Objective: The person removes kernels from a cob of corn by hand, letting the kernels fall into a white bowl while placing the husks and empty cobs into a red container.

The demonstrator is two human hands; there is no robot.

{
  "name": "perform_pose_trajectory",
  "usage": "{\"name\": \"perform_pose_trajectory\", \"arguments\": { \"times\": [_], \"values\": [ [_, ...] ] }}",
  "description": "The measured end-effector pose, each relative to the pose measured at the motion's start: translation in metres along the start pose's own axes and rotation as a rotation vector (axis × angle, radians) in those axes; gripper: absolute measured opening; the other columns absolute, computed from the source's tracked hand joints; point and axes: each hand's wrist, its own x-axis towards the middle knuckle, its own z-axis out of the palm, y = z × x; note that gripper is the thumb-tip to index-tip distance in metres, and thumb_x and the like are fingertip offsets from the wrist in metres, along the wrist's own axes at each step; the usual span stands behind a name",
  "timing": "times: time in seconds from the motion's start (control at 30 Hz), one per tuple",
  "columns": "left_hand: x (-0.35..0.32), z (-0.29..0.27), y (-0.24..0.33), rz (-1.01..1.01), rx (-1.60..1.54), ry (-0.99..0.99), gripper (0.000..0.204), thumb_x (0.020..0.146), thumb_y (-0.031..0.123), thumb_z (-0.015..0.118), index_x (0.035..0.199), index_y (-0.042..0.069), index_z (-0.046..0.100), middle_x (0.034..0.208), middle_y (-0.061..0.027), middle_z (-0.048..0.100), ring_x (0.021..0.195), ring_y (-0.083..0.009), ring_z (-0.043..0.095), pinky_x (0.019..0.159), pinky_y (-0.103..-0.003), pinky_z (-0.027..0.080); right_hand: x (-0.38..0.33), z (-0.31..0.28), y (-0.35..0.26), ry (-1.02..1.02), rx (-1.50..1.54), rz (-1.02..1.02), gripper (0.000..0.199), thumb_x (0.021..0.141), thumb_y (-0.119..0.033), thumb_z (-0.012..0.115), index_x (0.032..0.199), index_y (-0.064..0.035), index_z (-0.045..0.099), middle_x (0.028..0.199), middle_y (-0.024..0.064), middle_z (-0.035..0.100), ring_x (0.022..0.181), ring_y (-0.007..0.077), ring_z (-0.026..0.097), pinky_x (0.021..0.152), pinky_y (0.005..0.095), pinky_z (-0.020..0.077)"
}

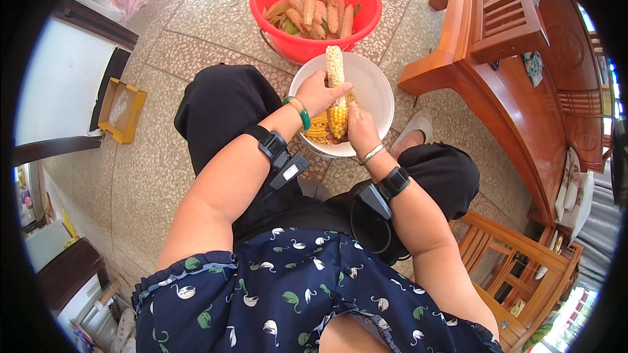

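Observation:
Over a white bucket (381, 82) between my knees, both my hands hold one corn cob (335, 68). Its far end is pale and stripped, while yellow kernels still cover the near end. My left hand (320, 93) is closed round the cob's left side, thumb laid across it. On the right, my right hand (358, 124) grips the lower, kernel-covered part, with the thumb pressed on the kernels. Loose yellow kernels (318, 132) lie inside the bucket, below my left hand. Part of the bucket's inside is hidden by my hands.
Just beyond the bucket stands a red tub (288, 42) with stripped cobs (309, 6) and husks. A carved wooden bench (451, 72) is at the right, a wooden chair (510, 268) at the lower right. A yellow box (124, 111) lies on the speckled floor at the left.

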Motion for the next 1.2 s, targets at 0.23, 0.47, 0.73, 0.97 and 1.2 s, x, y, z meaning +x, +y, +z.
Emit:
{"name": "perform_pose_trajectory", "arguments": {
  "times": [0.23, 0.47, 0.73, 0.97, 1.2],
  "values": [
    [0.002, 0.001, 0.001, -0.002, -0.123, 0.014, 0.061, 0.07, 0.046, 0.064, 0.096, -0.008, 0.052, 0.089, -0.0206, 0.059, 0.082, -0.0273, 0.059, 0.073, -0.032, 0.045, 0.004, -0.009, -0.002, 0.064, 0.217, 0.112, 0.046, 0.092, -0.033, 0.025, 0.101, 0.0063, 0.048, 0.082, 0.0183, 0.06, 0.066, 0.0252, 0.062, 0.056, 0.0314, 0.0527],
    [0.004, -0.004, -0.006, -0.057, -0.152, 0.029, 0.059, 0.071, 0.045, 0.064, 0.095, -0.008, 0.052, 0.084, -0.0172, 0.06, 0.073, -0.0223, 0.06, 0.066, -0.031, 0.047, -0.008, 0.0, -0.015, -0.076, 0.185, 0.079, 0.044, 0.092, -0.035, 0.027, 0.099, 0.0031, 0.049, 0.08, 0.0157, 0.06, 0.063, 0.0202, 0.06, 0.054, 0.0279, 0.0505],
    [0.0, -0.005, 0.002, -0.111, -0.108, 0.002, 0.061, 0.07, 0.046, 0.063, 0.095, -0.008, 0.052, 0.084, -0.0179, 0.06, 0.072, -0.0236, 0.06, 0.065, -0.031, 0.047, -0.007, 0.003, -0.005, -0.047, -0.003, -0.095, 0.042, 0.093, -0.032, 0.026, 0.081, 0.0008, 0.049, 0.062, 0.01, 0.055, 0.043, 0.0145, 0.051, 0.039, 0.0255, 0.0444],
    [0.003, -0.002, -0.002, -0.065, -0.14, 0.002, 0.059, 0.072, 0.045, 0.062, 0.095, -0.008, 0.051, 0.081, -0.0166, 0.06, 0.069, -0.0229, 0.059, 0.062, -0.032, 0.047, -0.004, -0.002, -0.006, -0.015, 0.082, -0.067, 0.043, 0.093, -0.03, 0.027, 0.086, 0.0038, 0.051, 0.064, 0.0132, 0.057, 0.045, 0.0175, 0.054, 0.037, 0.0269, 0.0448],
    [-0.003, -0.005, 0.008, -0.154, -0.242, -0.001, 0.049, 0.075, 0.043, 0.061, 0.087, -0.003, 0.052, 0.068, -0.0095, 0.058, 0.051, -0.0145, 0.054, 0.046, -0.026, 0.044, -0.001, -0.011, -0.009, -0.012, 0.29, 0.119, 0.046, 0.092, -0.034, 0.027, 0.099, 0.0058, 0.049, 0.08, 0.0191, 0.06, 0.06, 0.0226, 0.06, 0.05, 0.0287, 0.0514]
  ]
}}
